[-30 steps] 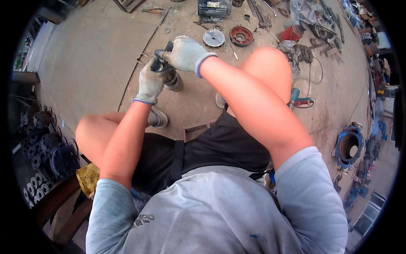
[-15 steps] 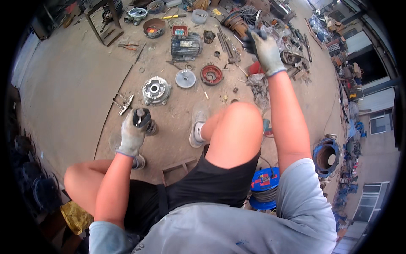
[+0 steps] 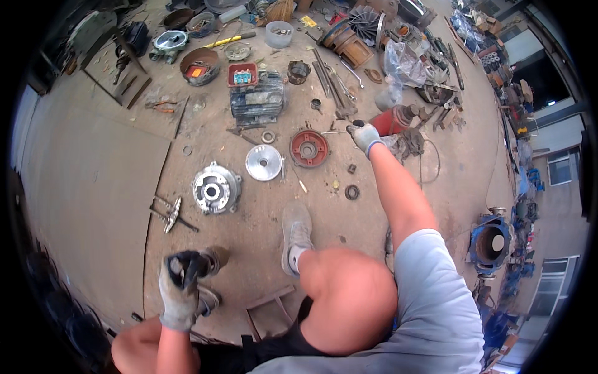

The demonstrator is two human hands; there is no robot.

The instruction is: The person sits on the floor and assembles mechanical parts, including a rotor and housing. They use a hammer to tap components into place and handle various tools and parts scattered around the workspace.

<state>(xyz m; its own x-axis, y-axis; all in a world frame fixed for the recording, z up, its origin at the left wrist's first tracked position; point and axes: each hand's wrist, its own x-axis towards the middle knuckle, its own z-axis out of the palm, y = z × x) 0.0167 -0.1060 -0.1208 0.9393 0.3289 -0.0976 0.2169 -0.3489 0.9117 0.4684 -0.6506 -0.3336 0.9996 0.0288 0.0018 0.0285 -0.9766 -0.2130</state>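
Observation:
My left hand (image 3: 179, 290), in a pale glove with a dark palm, is closed low on the left, above my shoe. A small shiny metal piece shows among its fingers, but I cannot make out its kind. Beside it is a brownish cylindrical part (image 3: 216, 258). My gloved right hand (image 3: 364, 137) reaches forward, fingers closed at the end of a thin metal rod (image 3: 333, 132). That rod lies between the hand and a red round flange cover (image 3: 309, 149). Just behind the right hand is a red cylinder (image 3: 393, 121). A silver disc (image 3: 263, 163) and silver end cover (image 3: 215, 189) lie left of the flange.
An electric motor (image 3: 258, 103) stands ahead on the floor. A metal puller (image 3: 168, 215) lies left, and a dark ring (image 3: 352, 192) right of my shoe. Long bars, wrenches and a clear plastic bag (image 3: 405, 63) lie farther off. A blue pipe-like casing (image 3: 489, 242) stands at right.
My right hand has come back from the far right parts pile to the thin rod beside the red flange. My left hand appears lower, still closed. The whole view has shifted.

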